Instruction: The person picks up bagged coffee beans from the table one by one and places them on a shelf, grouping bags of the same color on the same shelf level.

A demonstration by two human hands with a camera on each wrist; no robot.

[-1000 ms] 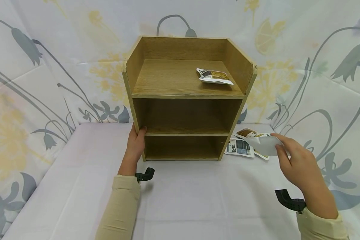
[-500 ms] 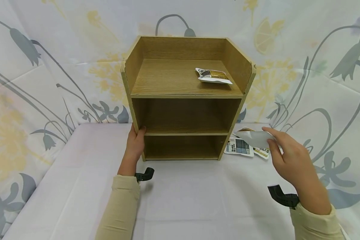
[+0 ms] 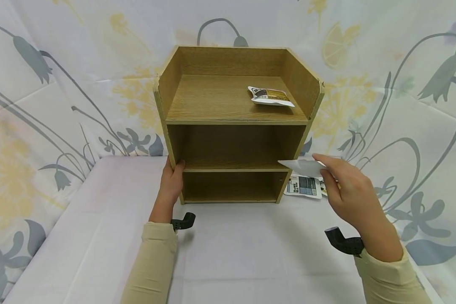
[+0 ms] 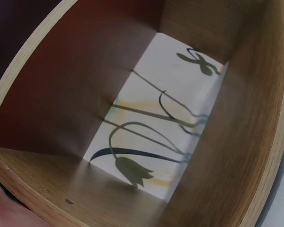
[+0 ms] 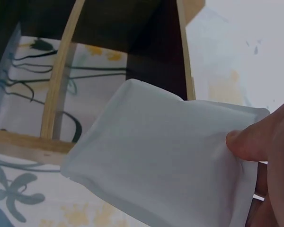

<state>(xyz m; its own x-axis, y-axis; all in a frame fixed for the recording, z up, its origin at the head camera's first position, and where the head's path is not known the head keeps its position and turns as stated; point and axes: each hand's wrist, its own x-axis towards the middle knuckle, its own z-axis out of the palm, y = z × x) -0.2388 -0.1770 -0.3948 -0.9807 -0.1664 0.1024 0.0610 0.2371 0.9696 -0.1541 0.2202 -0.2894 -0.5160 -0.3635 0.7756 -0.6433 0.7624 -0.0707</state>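
Observation:
A wooden shelf unit (image 3: 235, 122) with three tiers stands at the centre of the head view. My left hand (image 3: 170, 181) grips its left side panel, thumb at the front edge by the middle tier. In my right hand (image 3: 349, 194), thumb and fingers pinch the end of a white snack pouch (image 3: 305, 167). The pouch is held in the air, its tip overlapping the right end of the middle shelf board in the head view. Its plain white side (image 5: 156, 151) fills the middle of the right wrist view. In the left wrist view the compartment's inner wall (image 4: 123, 71) shows, with only a sliver of hand.
Another pouch (image 3: 270, 97) lies on the top tier towards the right. Beside the unit's right foot, printed pouches (image 3: 304, 186) lie on the white cloth (image 3: 228, 253), partly hidden by the held one. Behind everything hangs a flower-patterned cloth (image 3: 365, 84).
My right hand has carried the pouch left and slightly up, from above the other pouches to the shelf's right side. It has turned to show plain white. The left hand stays put.

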